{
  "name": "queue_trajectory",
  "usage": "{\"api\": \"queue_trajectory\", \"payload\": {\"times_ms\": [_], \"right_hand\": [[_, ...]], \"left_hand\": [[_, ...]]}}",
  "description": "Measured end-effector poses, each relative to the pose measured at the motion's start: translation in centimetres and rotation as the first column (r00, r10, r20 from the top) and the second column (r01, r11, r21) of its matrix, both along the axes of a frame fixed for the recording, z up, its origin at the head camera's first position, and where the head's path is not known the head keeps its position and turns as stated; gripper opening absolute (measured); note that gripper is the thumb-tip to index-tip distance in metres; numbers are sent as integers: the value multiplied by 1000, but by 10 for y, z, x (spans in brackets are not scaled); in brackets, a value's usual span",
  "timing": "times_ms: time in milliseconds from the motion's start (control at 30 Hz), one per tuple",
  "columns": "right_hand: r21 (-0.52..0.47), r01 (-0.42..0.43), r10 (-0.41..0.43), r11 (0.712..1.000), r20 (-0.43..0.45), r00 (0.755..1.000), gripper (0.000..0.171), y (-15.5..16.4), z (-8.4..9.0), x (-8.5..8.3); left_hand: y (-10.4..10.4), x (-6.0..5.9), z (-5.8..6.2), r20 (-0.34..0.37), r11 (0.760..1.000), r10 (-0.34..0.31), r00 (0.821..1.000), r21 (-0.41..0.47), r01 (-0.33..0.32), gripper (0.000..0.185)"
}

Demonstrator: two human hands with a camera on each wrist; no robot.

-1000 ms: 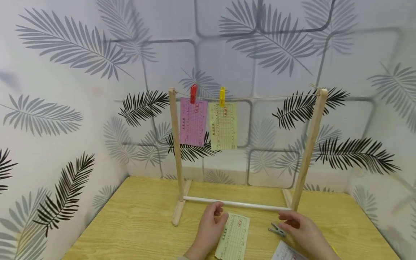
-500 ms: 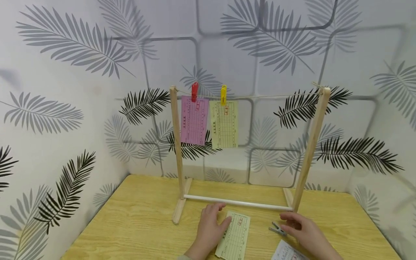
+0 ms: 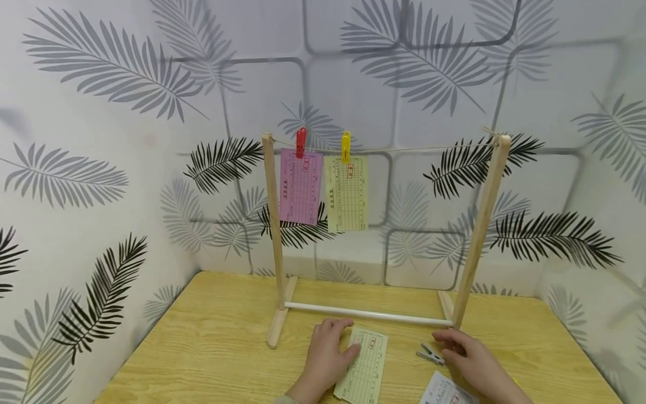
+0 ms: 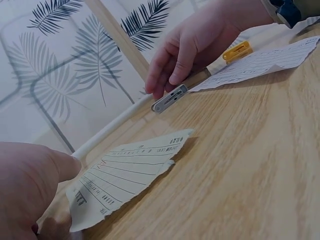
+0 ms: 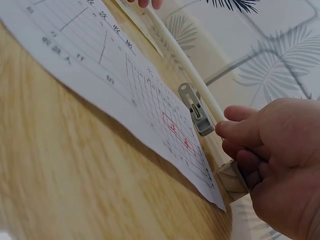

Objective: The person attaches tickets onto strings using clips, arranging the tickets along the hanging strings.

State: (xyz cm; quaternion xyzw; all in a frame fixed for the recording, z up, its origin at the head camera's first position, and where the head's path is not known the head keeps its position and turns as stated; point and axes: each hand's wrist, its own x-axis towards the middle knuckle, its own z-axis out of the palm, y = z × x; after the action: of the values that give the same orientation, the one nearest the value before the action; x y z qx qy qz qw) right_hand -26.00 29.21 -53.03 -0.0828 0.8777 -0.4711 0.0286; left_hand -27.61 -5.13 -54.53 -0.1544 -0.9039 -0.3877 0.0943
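Observation:
On the table lies a pale green receipt slip [image 3: 367,367], printed with a grid and a red stamp box. My left hand [image 3: 325,350] lies along its left side, thumb over the slip's edge and fingers loosely bent. To the right is a grey clothespin [image 3: 430,354], flat on the wood. Beside it my right hand [image 3: 471,359] hovers with loosely curled fingers; the right wrist view shows its fingertips just short of the clothespin [image 5: 196,111], holding nothing. A white slip [image 5: 125,100] lies in front of the right hand.
Behind the hands stands a wooden rack with a white bottom bar [image 3: 368,315] and a string across its posts. A red clothespin [image 3: 301,143] holds a pink slip [image 3: 301,191] there; a yellow one [image 3: 345,147] holds a pale green slip. Another yellow clothespin [image 4: 237,51] lies beyond the white slip.
My left hand has turned and spread a little, its thumb reaching further over the green slip. The right hand has shifted slightly right, away from the grey clothespin.

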Motion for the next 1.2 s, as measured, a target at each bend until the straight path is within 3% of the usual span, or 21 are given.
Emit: {"api": "queue_trajectory", "payload": {"times_ms": [267,533,667,967,1200], "right_hand": [[42,34,-33,999,-16,999,39,-4,0,-3],[64,18,-14,998,-65,998,44,-4,-4,-3],[61,15,-11,998,-62,998,44,-4,-4,-4],[126,67,-59,990,-64,996,43,-8,-5,-6],[123,68,-60,990,-70,996,43,-8,-5,-6]], "left_hand": [[0,0,-1,-1,998,6,1000,-56,-6,56],[-3,-1,-1,20,995,-38,999,-96,40,68],[-5,-1,1,31,985,-65,997,-160,69,75],[-8,-1,2,-13,962,-103,995,-257,96,64],[-8,-1,3,0,947,-120,993,-299,114,56]]}}
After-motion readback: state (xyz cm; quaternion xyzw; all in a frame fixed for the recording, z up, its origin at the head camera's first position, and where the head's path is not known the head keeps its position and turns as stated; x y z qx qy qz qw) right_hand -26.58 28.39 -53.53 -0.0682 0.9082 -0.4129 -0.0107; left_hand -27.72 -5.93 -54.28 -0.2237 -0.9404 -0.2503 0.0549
